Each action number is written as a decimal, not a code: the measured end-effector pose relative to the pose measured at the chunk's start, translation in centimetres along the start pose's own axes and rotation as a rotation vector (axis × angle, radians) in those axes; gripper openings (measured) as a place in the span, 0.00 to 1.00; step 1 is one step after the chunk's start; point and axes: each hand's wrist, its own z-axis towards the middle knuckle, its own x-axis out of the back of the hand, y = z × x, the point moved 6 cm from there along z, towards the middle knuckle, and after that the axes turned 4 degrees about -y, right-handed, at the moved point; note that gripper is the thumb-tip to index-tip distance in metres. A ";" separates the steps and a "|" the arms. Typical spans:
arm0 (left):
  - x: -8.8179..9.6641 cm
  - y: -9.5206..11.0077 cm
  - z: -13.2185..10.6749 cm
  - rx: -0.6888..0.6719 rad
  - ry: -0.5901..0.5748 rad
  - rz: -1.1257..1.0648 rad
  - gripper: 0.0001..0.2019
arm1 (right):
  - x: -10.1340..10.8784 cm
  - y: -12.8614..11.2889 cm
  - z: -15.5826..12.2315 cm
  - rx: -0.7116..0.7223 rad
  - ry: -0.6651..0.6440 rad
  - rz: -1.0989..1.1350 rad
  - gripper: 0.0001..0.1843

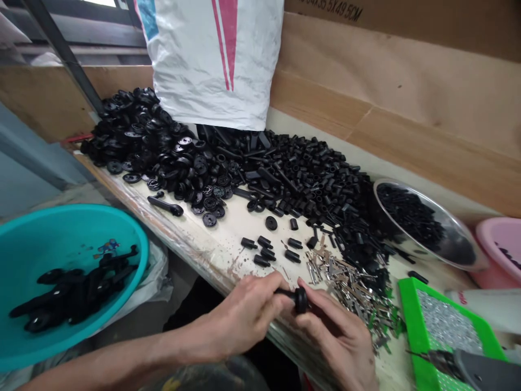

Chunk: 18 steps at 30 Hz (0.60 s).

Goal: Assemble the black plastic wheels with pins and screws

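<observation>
Both my hands meet at the table's front edge over one black plastic piece with a round disc end [301, 300]. My left hand [254, 304] pinches its narrow shaft, coming from the left. The fingers of my right hand [340, 331] close around the disc end. Just beyond them lie several short black cylinders with thin pins [267, 253]. A single black disc [271, 222] and a short black tube [293, 224] rest farther back. To the right of these spreads a pile of small metal strips [358, 288].
Heaps of black discs [163, 146] and black tubes [321, 174] fill the table's back. A teal basin [134, 228] with black handles stands left. At right are a steel bowl [459, 244], a pink tub [492, 239], a green tray [411, 315] of small metal bits and a power screwdriver [480, 369].
</observation>
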 end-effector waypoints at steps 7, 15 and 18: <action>0.2 0.3 -0.1 -0.043 0.002 0.048 0.09 | -0.5 0.1 -0.2 -0.024 0.014 0.019 0.23; -1.5 -2.0 0.3 0.312 -0.262 -0.711 0.21 | -0.5 -1.2 -0.7 0.190 -0.074 -0.065 0.28; -1.3 -2.0 0.4 0.266 -0.213 -0.542 0.22 | -0.6 -1.1 -0.4 0.163 -0.096 -0.087 0.28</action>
